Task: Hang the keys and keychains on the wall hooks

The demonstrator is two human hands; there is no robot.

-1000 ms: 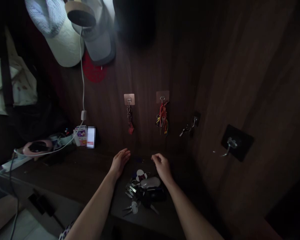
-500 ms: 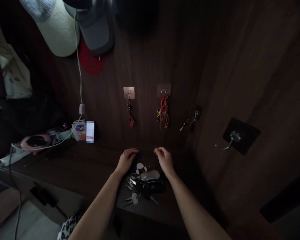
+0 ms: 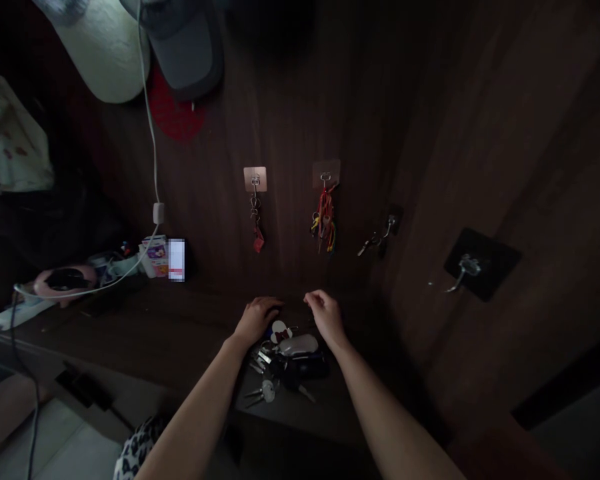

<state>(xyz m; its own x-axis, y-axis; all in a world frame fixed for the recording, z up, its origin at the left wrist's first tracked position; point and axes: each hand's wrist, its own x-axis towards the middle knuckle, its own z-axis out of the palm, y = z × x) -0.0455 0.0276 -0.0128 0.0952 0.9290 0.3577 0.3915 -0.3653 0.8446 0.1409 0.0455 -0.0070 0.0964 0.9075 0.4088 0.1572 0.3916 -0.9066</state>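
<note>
A pile of keys (image 3: pixel 265 392) lies on the dark shelf between my forearms, with a grey oval fob (image 3: pixel 299 345), a black fob (image 3: pixel 310 365) and a white charm with a dark red bow (image 3: pixel 281 331). My left hand (image 3: pixel 256 320) rests palm down just behind and left of the pile, its fingers stretched out and holding nothing visible. Right of the charm, my right hand (image 3: pixel 325 315) is closed with thumb and fingertips pinched together. Whatever may be in that pinch is too small and dark to make out.
On the back wall, adhesive hooks carry a red-tagged keychain (image 3: pixel 258 239) and a red-corded key bunch (image 3: pixel 325 217). A small key (image 3: pixel 367 247) hangs near the corner. The right wall has a black-backed hook (image 3: pixel 467 265). Caps (image 3: pixel 183 60), a white cable (image 3: pixel 155 167) and small boxes (image 3: pixel 155 257) are at left.
My left hand has flattened, its fingers reaching further right over where a small blue thing showed. My right hand stays pinched, slightly further left. The whole view has shifted a little.
</note>
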